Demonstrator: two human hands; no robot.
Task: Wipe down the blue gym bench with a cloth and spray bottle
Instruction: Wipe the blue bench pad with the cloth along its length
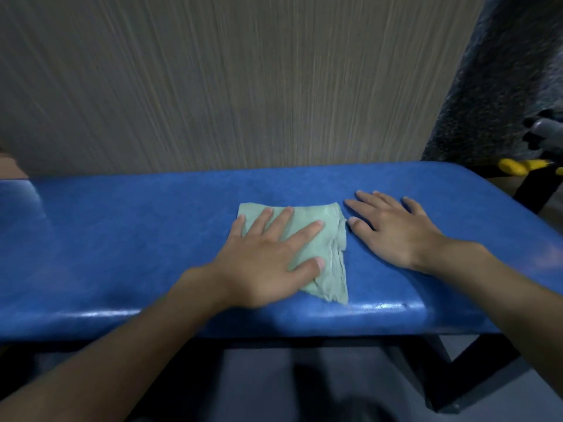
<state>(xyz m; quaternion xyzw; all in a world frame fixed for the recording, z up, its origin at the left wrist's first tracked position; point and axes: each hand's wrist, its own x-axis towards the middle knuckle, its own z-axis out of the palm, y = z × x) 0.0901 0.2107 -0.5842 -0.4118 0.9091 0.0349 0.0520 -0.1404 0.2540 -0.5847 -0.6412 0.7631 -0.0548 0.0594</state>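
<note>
The blue padded gym bench [122, 245] runs across the view from left to right. A folded pale green cloth [330, 248] lies flat on its middle. My left hand [268, 257] presses on the cloth with straight, spread fingers. My right hand [393, 229] rests flat on the bare bench just right of the cloth, fingers straight and spread. No spray bottle is plainly in view.
A wood-grain wall [213, 80] rises behind the bench. At the right, a dark speckled surface [487, 86], a blurred grey and black object [545, 132] and a yellow part [518, 167] sit beyond the bench end. Black frame legs [475, 379] stand below.
</note>
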